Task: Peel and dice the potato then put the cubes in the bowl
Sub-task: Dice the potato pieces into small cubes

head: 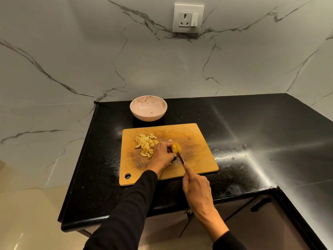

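Observation:
A wooden cutting board (196,141) lies on the black counter. On its left part sits a pile of diced potato cubes (146,144). My left hand (162,154) grips a peeled potato piece (176,147) near the board's middle. My right hand (195,186) holds a knife (181,158), its blade against the potato piece on the near side. A pale pink bowl (148,108) stands behind the board and holds only a few specks.
The black counter (252,132) stretches to the right and meets marble walls at the back and left. A wall socket (188,18) sits high above. The counter's front edge and a cabinet with a handle (261,204) lie below right.

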